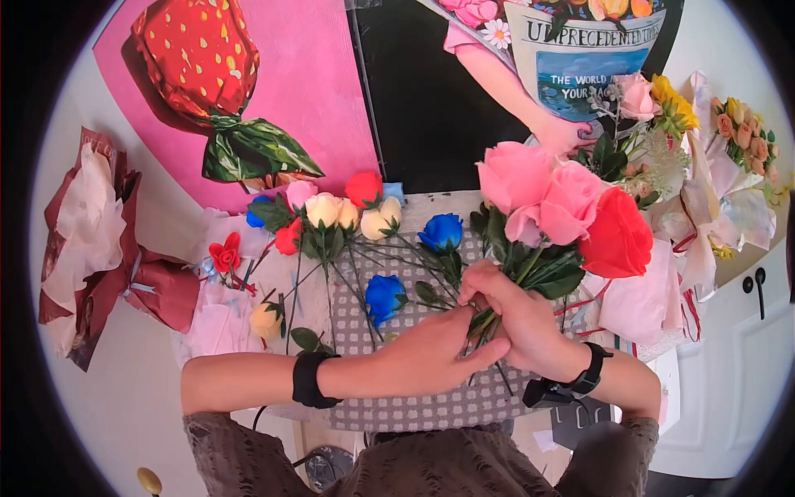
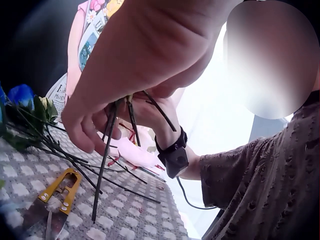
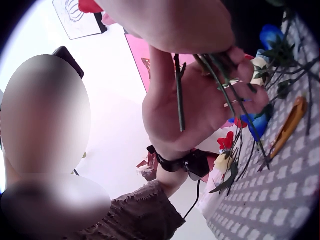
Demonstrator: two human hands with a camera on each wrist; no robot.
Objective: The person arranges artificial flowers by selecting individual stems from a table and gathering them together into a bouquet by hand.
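A bunch of pink roses (image 1: 517, 178) with a red rose (image 1: 617, 234) stands tilted above the table. My right hand (image 1: 534, 323) grips its green stems just below the leaves. Directly below, my left hand (image 1: 431, 348) has its fingers curved around the stems, its thumb stretched out to the right. Cut stem ends (image 2: 102, 175) hang below both hands. In the left wrist view, yellow-handled snips (image 2: 62, 190) lie on the checked cloth (image 2: 135, 217); my left arm hides them in the head view.
Blue roses (image 1: 383, 300), cream roses (image 1: 331, 211) and several red ones lie left of the hands, stems crossing the cloth. A wrapped dark red bouquet (image 1: 149, 282) is at far left. At the right stand wrapped flowers (image 1: 691, 203) and pink paper (image 1: 638, 302). Painted panels (image 1: 315, 83) rise behind.
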